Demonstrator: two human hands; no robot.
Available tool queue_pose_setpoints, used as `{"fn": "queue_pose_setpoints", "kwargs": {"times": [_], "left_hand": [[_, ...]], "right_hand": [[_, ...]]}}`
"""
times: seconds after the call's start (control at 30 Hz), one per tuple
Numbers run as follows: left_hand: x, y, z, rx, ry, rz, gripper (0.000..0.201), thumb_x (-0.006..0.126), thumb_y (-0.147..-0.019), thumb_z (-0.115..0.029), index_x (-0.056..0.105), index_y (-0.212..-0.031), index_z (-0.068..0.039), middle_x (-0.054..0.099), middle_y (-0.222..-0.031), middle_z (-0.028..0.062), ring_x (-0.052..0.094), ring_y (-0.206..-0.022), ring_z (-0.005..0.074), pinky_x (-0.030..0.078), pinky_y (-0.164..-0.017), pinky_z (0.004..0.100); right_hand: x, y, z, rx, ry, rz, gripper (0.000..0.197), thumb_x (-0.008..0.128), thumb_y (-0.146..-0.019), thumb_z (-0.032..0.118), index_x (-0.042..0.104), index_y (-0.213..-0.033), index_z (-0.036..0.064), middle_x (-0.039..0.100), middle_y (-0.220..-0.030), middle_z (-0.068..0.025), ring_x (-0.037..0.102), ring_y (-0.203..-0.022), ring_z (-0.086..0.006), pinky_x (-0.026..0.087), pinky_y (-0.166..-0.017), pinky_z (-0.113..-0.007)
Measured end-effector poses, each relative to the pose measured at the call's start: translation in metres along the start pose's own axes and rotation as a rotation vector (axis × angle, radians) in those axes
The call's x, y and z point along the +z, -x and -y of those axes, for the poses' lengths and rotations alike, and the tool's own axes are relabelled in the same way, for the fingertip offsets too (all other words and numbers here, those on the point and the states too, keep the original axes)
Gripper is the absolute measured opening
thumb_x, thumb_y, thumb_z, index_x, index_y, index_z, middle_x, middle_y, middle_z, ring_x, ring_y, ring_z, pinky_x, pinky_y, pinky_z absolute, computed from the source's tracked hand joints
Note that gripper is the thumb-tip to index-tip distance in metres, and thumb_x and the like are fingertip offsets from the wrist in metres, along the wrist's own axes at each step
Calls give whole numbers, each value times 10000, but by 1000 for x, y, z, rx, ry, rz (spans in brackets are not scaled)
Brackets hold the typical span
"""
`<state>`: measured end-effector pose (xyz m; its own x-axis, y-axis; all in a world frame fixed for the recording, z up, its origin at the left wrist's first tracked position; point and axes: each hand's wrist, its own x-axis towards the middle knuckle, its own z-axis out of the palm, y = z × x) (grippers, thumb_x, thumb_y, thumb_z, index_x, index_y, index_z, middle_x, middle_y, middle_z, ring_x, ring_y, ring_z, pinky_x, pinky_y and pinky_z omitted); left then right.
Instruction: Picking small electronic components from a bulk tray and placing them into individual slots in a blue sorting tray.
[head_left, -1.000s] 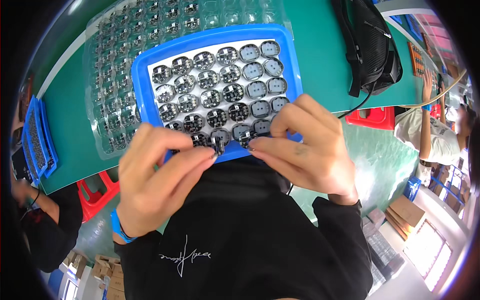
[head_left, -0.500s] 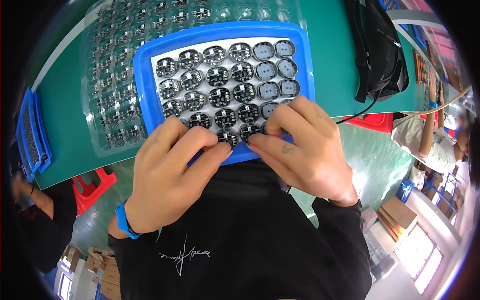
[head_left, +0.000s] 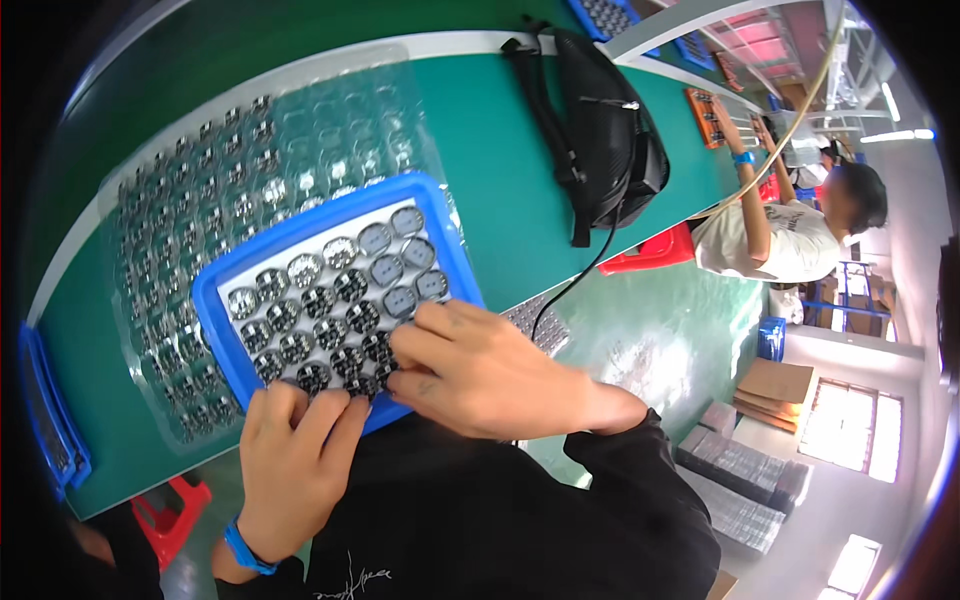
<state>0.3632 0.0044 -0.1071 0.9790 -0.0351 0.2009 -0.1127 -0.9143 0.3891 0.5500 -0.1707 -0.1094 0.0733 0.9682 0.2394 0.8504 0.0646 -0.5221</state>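
Observation:
A blue tray (head_left: pixel 462 265) holds rows of small round grey cups on a white sheet. Most cups carry a black round circuit board (head_left: pixel 318 302); toward the right side several grey cups (head_left: pixel 387 268) show no board. My left hand (head_left: pixel 300 455) is at the tray's near edge, fingers bent and closed, tips by the nearest row; what they grip is hidden. Over the near right corner lies my right hand (head_left: pixel 475 370), its fingers curled and pinched at a circuit board in the nearest row. The hand covers some of the cups.
A clear plastic blister tray (head_left: pixel 350 120), partly filled with circuit boards, lies under and behind the blue tray on the green table (head_left: pixel 480 120). A black backpack (head_left: pixel 610 130) with a cable lies to the right. Another person (head_left: pixel 770 235) sits farther right, by a red stool (head_left: pixel 650 250).
The view has turned to the right, so the tray and both hands appear lower and farther left. Both hands stay at the nearest row. More of the backpack and the other person shows.

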Motion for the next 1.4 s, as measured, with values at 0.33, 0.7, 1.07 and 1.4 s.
{"fn": "queue_pose_setpoints", "kwargs": {"times": [0.33,0.7,1.07,1.4], "left_hand": [[-30,-11,16,-107,313,-94,248,812,-836,-29,746,-1075,-29,617,-1004,112,584,-902,318,472,-784,396],[-26,87,156,-829,185,-748,292,564,-1157,-221,699,-1118,36,676,-1073,57,601,-991,137,476,-927,288],[-11,145,163,-946,-96,-1067,364,652,-1118,-254,801,-1002,57,734,-844,123,601,-690,198,511,-647,365],[21,210,202,-1178,225,-1041,399,560,-1160,-315,734,-1237,35,747,-1189,49,619,-1006,98,472,-868,243]], "right_hand": [[-174,-39,-215,670,116,-609,290,716,-1016,254,794,-1043,-24,743,-788,-57,678,-736,-124,542,-701,-304],[-188,-56,-402,1575,187,-761,251,634,-928,187,800,-833,25,787,-719,-87,775,-634,-208,635,-646,-329],[-152,-100,-446,1321,-712,-1345,298,554,-941,-65,596,-1214,-178,782,-1009,-251,799,-724,-397,715,-725,-408],[-147,-126,-432,917,-822,-1326,264,556,-996,-47,590,-1247,-123,703,-1121,-211,773,-817,-361,732,-711,-445]]}}
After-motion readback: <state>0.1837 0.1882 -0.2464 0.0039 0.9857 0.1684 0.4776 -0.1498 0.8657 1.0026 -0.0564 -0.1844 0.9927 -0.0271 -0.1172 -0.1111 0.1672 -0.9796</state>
